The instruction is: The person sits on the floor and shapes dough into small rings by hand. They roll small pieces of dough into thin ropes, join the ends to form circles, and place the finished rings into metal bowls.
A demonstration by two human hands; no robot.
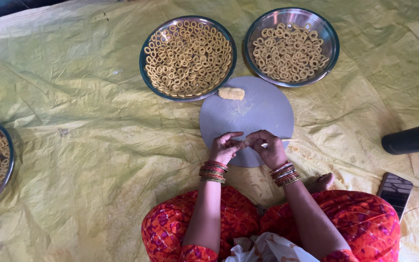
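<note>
My left hand (225, 147) and my right hand (267, 148) meet over the near edge of a round grey board (258, 109). Between their fingertips they pinch a thin strand of pale dough (280, 141), which sticks out to the right of my right hand. A lump of dough (231, 93) lies on the board's far edge. Beyond the board stand two round steel plates, the left plate (146, 73) and the right plate (333, 48), each heaped with small dough rings. Both wrists wear stacks of red and gold bangles.
A yellow plastic sheet (83, 145) covers the floor. A third steel plate (7, 179) of rings sits at the far left edge. A black cylinder (413, 138) and a dark phone (394, 191) lie to the right. My knees in orange-pink cloth fill the bottom.
</note>
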